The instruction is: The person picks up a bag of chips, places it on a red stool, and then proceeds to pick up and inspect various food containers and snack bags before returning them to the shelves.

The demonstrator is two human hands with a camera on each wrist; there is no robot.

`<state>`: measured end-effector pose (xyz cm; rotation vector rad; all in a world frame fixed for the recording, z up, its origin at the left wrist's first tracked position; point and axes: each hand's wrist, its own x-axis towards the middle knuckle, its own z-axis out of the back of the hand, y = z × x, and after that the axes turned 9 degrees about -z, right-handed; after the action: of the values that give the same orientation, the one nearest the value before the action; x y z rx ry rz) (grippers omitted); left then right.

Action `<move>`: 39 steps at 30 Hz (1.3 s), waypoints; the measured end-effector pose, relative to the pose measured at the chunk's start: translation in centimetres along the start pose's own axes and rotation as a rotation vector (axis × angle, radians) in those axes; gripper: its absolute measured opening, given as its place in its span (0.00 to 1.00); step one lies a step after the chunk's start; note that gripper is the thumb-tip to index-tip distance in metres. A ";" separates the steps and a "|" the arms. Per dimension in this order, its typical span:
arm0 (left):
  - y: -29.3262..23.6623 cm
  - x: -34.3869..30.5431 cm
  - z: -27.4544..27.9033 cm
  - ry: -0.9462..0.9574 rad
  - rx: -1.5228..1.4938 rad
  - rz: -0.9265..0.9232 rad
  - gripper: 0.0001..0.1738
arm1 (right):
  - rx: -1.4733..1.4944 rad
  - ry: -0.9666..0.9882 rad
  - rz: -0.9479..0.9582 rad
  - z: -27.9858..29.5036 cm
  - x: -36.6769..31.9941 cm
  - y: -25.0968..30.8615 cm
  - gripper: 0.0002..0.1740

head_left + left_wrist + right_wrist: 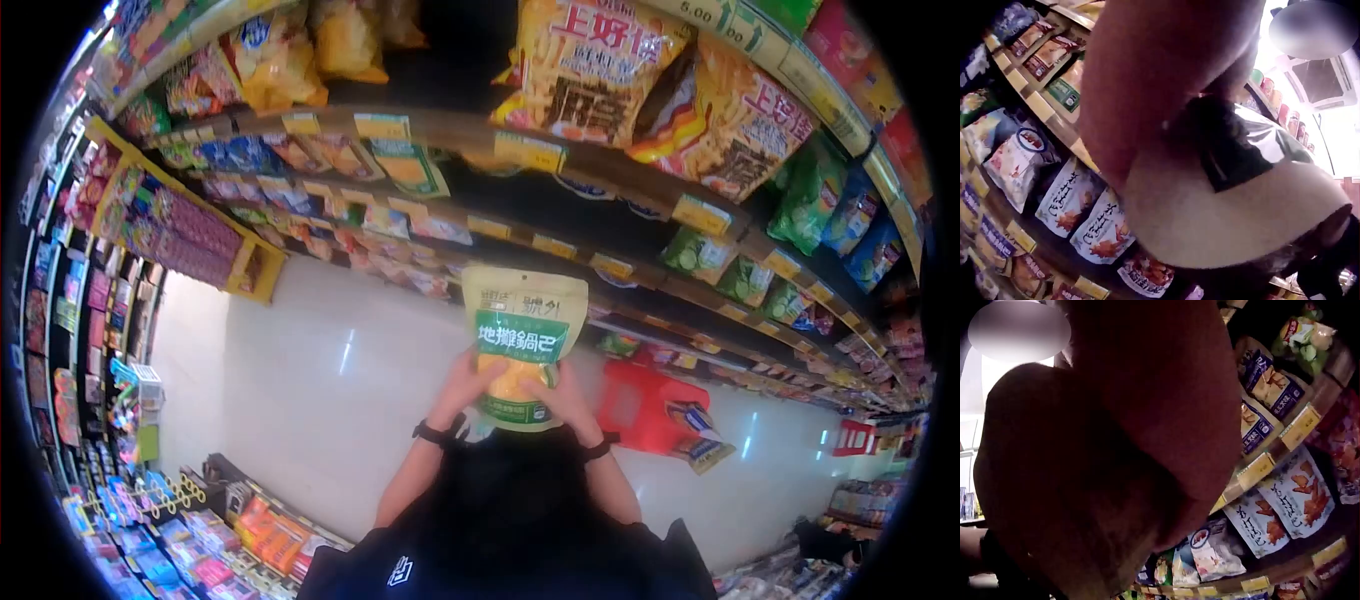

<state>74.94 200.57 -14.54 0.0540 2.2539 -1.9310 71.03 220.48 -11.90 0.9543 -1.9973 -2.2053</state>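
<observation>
Both hands hold an upright snack pouch (520, 342), cream with a green label and yellow food pictured low on its front, before the body in the head view. My left hand (467, 386) grips its left edge, thumb across the front. On the opposite edge my right hand (566, 393) grips it likewise, thumb on the front. In the left wrist view the left hand (1160, 81) is large and dark against the pouch's pale bottom (1229, 219). The right wrist view has the right hand (1172, 394) in deep shadow over the pouch's dark back (1054, 481).
Shelves of bagged snacks with yellow price tags (530, 153) curve across the front. Large chip bags (600, 75) stand on the upper shelf. A red shopping basket (648, 408) with packets (700, 440) is on the pale floor (310, 400) at right. More shelving (75, 330) lines the left.
</observation>
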 end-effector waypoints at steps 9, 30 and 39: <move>-1.2 10.0 3.5 -0.194 0.219 -0.179 0.33 | -0.093 -0.109 0.284 1.9 13.2 10.7 0.32; -6.1 23.7 7.3 -0.113 0.408 -0.649 0.25 | -0.324 -0.145 0.380 3.5 29.9 13.0 0.30; -11.5 24.8 8.0 0.231 0.525 -0.663 0.28 | -0.384 -0.311 0.282 1.3 28.5 10.0 0.31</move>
<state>49.80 188.81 -8.26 -0.4840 1.9674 -2.9552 43.49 208.35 -14.83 0.2837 -1.5790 -2.5458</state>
